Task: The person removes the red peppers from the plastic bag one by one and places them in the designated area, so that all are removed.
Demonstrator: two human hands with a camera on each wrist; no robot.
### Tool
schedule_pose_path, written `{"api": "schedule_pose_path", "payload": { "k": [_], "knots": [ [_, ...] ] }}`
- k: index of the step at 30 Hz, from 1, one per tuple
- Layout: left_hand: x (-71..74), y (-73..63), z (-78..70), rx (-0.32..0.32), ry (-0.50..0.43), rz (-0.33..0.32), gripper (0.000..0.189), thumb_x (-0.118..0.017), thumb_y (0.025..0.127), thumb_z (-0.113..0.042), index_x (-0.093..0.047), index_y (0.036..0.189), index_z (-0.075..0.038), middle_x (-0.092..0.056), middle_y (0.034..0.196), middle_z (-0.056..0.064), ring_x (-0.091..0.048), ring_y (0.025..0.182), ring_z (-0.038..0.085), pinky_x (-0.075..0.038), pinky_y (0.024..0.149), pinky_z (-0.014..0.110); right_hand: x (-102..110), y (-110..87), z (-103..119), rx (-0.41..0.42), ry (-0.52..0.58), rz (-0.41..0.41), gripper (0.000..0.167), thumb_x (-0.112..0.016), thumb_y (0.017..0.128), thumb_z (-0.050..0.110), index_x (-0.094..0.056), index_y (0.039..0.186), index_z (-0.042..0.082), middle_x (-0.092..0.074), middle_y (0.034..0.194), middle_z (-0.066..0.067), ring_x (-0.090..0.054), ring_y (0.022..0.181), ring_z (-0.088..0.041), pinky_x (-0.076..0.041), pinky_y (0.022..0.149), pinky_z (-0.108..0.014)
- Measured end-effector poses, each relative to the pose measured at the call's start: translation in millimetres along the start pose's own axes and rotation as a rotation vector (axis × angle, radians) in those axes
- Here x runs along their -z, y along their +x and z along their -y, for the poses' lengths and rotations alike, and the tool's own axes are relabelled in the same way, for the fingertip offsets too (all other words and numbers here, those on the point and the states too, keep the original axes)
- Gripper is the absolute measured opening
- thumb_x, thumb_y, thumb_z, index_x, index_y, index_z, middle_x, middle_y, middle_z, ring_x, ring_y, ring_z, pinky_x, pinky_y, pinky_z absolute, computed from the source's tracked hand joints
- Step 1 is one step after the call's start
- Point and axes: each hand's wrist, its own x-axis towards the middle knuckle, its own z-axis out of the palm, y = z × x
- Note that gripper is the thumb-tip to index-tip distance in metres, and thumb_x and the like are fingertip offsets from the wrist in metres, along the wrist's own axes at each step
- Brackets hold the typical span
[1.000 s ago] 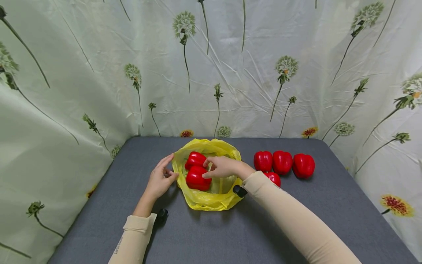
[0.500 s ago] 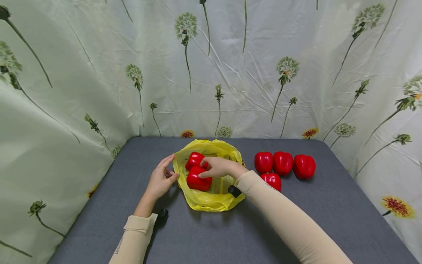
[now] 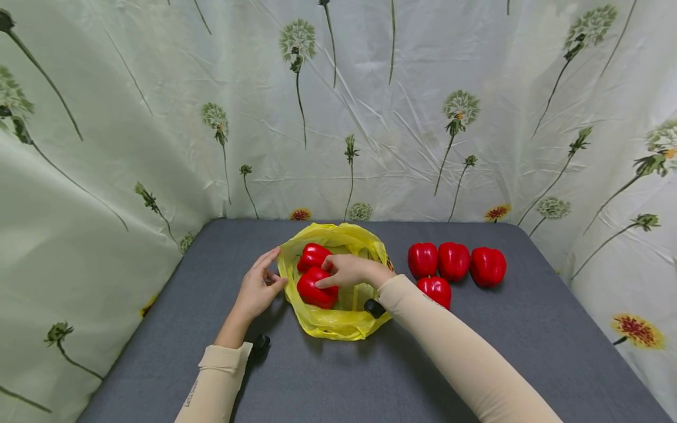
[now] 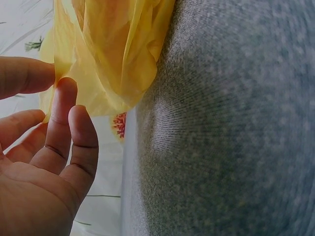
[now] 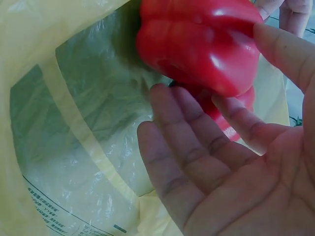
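A yellow plastic bag (image 3: pixel 338 324) stands with its mouth wide on the grey table, and two red bell peppers lie inside. At the bag's left rim my left hand (image 3: pixel 257 289) holds the thin plastic between thumb and fingers; the left wrist view shows the bag wall (image 4: pixel 118 59) there. My right hand (image 3: pixel 351 271) reaches into the bag. Its thumb and index finger grip the nearer bell pepper (image 3: pixel 315 288), while the other fingers (image 5: pixel 172 132) spread loosely beneath. Behind it lies the farther bell pepper (image 3: pixel 313 256), partly hidden by the nearer one in the right wrist view.
Several more red bell peppers stand right of the bag, three in a row with a middle pepper (image 3: pixel 453 261). Another pepper (image 3: pixel 436 290) sits in front, partly behind the right sleeve (image 3: pixel 449 335). A flowered curtain (image 3: pixel 370 117) hangs behind the table (image 3: pixel 317 382).
My right hand has shifted slightly left, deeper over the peppers. The nearer bell pepper has turned and tilted a little in the bag. My left hand stays at the rim.
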Motion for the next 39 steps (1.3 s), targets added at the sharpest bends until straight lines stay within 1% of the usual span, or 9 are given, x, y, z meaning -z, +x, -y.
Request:
{"api": "schedule_pose_path", "payload": {
  "k": [6, 12, 15, 19, 24, 28, 30, 35, 39],
  "knots": [
    [0.5, -0.1, -0.6, 0.002, -0.004, 0.001, 0.078, -0.078, 0.092, 0.002, -0.046, 0.163, -0.005, -0.047, 0.165, 0.017, -0.062, 0.080, 0.004, -0.051, 0.074, 0.017, -1.7, -1.8, 1.7, -0.003, 0.054, 0.010, 0.048, -0.076, 0.099, 0.042, -0.060, 0.130, 0.009, -0.069, 0.126, -0.007, -0.062, 0.116, -0.020, -0.052, 0.103, -0.036],
    [0.6, 0.3, -1.5, 0.005, 0.005, 0.002, 0.078, -0.077, 0.092, 0.002, -0.045, 0.163, -0.005, -0.047, 0.166, 0.017, -0.063, 0.081, 0.007, -0.051, 0.074, 0.018, -4.8, -0.1, 2.0, -0.004, 0.100, 0.040, 0.061, -0.075, 0.099, 0.043, -0.055, 0.145, 0.009, -0.065, 0.141, -0.010, -0.060, 0.130, -0.026, -0.048, 0.115, -0.045],
    [0.5, 0.6, -1.7, 0.006, 0.006, 0.002, 0.078, -0.077, 0.092, 0.002, -0.046, 0.163, -0.006, -0.047, 0.166, 0.017, -0.063, 0.081, 0.008, -0.051, 0.074, 0.018, -6.0, -0.1, 2.3, 0.000, 0.109, 0.057, 0.066, -0.075, 0.099, 0.044, -0.053, 0.150, 0.010, -0.062, 0.147, -0.011, -0.058, 0.134, -0.027, -0.048, 0.117, -0.048],
    [0.5, 0.6, -1.4, -0.004, 0.002, 0.001, 0.077, -0.077, 0.092, 0.002, -0.046, 0.163, -0.005, -0.047, 0.165, 0.017, -0.063, 0.081, 0.007, -0.052, 0.074, 0.018, -6.5, -0.9, 2.4, 0.014, 0.107, 0.058, 0.067, -0.075, 0.099, 0.044, -0.052, 0.152, 0.010, -0.060, 0.149, -0.011, -0.057, 0.135, -0.028, -0.048, 0.117, -0.049],
    [0.4, -0.3, 0.0, -0.024, -0.009, -0.001, 0.077, -0.076, 0.092, 0.004, -0.046, 0.162, -0.003, -0.048, 0.164, 0.019, -0.063, 0.081, 0.002, -0.052, 0.073, 0.018, -6.4, -2.6, 0.6, 0.030, 0.101, 0.043, 0.061, -0.076, 0.098, 0.044, -0.055, 0.146, 0.013, -0.063, 0.144, -0.009, -0.059, 0.131, -0.025, -0.050, 0.113, -0.046],
    [0.5, -1.1, 0.9, -0.031, -0.014, -0.003, 0.077, -0.076, 0.092, 0.004, -0.046, 0.162, -0.003, -0.048, 0.163, 0.019, -0.063, 0.080, 0.001, -0.052, 0.072, 0.018, -4.4, -4.6, -2.0, 0.026, 0.125, 0.043, 0.057, -0.077, 0.099, 0.042, -0.056, 0.143, 0.013, -0.065, 0.137, -0.008, -0.061, 0.120, -0.021, -0.053, 0.103, -0.038],
    [0.5, -1.4, 0.9, -0.033, -0.015, -0.003, 0.077, -0.076, 0.092, 0.004, -0.046, 0.162, -0.003, -0.048, 0.163, 0.020, -0.062, 0.079, 0.001, -0.052, 0.071, 0.018, -2.7, -6.4, -3.9, 0.017, 0.154, 0.049, 0.056, -0.077, 0.099, 0.040, -0.055, 0.143, 0.013, -0.065, 0.132, -0.009, -0.062, 0.111, -0.020, -0.055, 0.096, -0.035],
    [0.1, -1.6, 1.1, -0.036, -0.011, -0.002, 0.077, -0.076, 0.092, 0.004, -0.045, 0.162, -0.003, -0.048, 0.164, 0.019, -0.062, 0.079, 0.000, -0.051, 0.071, 0.019, 3.5, -13.2, -8.4, -0.003, 0.214, 0.059, 0.055, -0.077, 0.099, 0.039, -0.053, 0.142, 0.013, -0.068, 0.113, -0.011, -0.066, 0.088, -0.025, -0.058, 0.086, -0.036],
    [-0.3, -1.4, 1.3, -0.039, -0.008, -0.004, 0.077, -0.076, 0.091, 0.004, -0.046, 0.162, -0.003, -0.048, 0.164, 0.019, -0.062, 0.079, -0.001, -0.051, 0.072, 0.019, 11.1, -20.0, -12.0, -0.013, 0.218, 0.043, 0.057, -0.077, 0.099, 0.041, -0.052, 0.143, 0.014, -0.071, 0.100, -0.008, -0.069, 0.086, -0.032, -0.059, 0.088, -0.041]
  ]
}}
